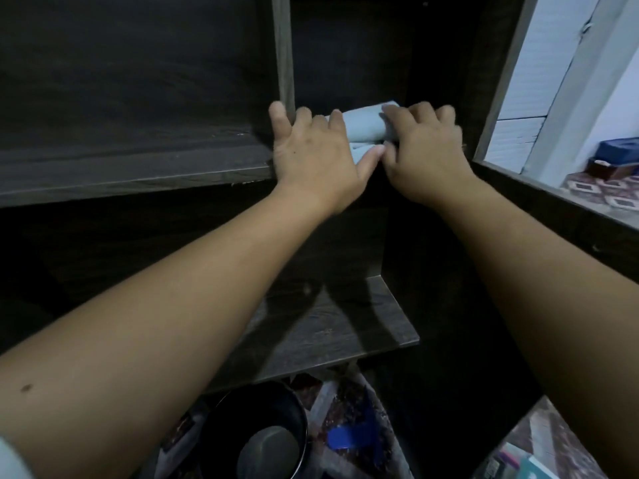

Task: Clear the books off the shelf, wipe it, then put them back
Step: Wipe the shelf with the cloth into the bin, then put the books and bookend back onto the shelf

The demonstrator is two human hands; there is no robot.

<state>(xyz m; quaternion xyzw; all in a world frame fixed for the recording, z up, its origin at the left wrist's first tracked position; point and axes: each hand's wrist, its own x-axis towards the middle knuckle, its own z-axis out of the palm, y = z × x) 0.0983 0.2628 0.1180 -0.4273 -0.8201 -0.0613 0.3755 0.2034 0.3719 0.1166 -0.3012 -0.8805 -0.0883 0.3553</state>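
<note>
A light blue-grey cloth [363, 127] lies bunched on the narrow upper shelf [390, 174] of a dark wooden shelf unit. My left hand [316, 150] lies spread on the cloth's left part, fingers fairly straight, its little finger against the upright divider [283, 63]. My right hand [427, 150] grips the cloth's right end, fingers curled over the top and thumb below, touching my left thumb. The shelves in view hold no books. A few books [518, 464] lie low at the bottom right.
A wide shelf [131, 174] runs to the left and a lower shelf [332, 333] sits beneath my arms. On the floor below stand a dark round pot [262, 430] and a blue object [349, 435]. To the right is an opening with tiled floor [608, 195].
</note>
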